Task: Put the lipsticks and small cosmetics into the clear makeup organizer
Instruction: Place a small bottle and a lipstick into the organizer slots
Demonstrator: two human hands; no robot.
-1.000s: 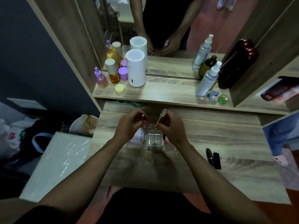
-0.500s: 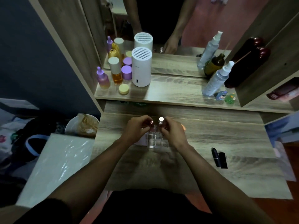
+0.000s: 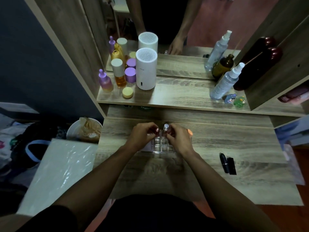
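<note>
A clear makeup organizer [image 3: 160, 145] with square compartments stands on the wooden desk between my hands. My left hand [image 3: 142, 137] pinches a small red-topped cosmetic [image 3: 157, 130] at the organizer's back left. My right hand [image 3: 178, 139] holds a clear silver-capped tube [image 3: 165, 127] upright in a back compartment. Two black lipsticks [image 3: 227, 163] lie side by side on the desk to the right, apart from both hands. A small orange item [image 3: 190, 131] peeks out behind my right hand.
The raised shelf behind holds purple and amber bottles [image 3: 119, 74], a white cylinder device [image 3: 146, 69], spray bottles [image 3: 224, 82], two small figurines [image 3: 235, 99] and a mirror. A bin [image 3: 84, 129] and a white plastic-covered board [image 3: 58, 173] sit left of the desk.
My right hand has brought the tilted clear tube down and stood it upright in the organizer. My left hand has lowered the red-topped item toward the back left compartment.
</note>
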